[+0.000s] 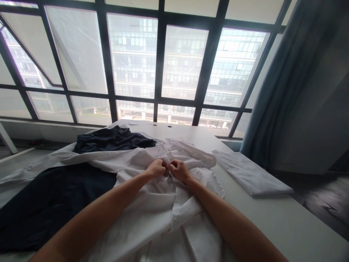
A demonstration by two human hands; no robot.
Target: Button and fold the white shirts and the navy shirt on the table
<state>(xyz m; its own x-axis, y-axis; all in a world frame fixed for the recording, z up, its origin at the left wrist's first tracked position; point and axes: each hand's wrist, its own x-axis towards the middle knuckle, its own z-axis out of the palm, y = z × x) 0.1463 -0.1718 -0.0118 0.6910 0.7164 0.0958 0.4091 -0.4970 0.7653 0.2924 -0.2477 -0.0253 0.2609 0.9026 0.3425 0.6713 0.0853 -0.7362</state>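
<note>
A white long-sleeved shirt [147,207] lies spread and rumpled over the table in front of me, one sleeve stretched to the left. My left hand [157,168] is closed on the shirt's fabric near its upper middle. Just to its right, my right hand [178,170] pinches the same fabric, with a small gap between the two hands. The exact part of the shirt between my fingers is too small to make out. Dark navy cloth [60,200] lies to the left, partly beneath the shirt, and another dark garment [111,140] lies behind the sleeve.
A folded white garment [251,174] rests on the right side of the white table [286,214]. Beyond the table's far edge stand large framed windows [133,58]. A blue-grey curtain [278,87] hangs at the right. A blurred pale bundle [331,200] is off the table's right edge.
</note>
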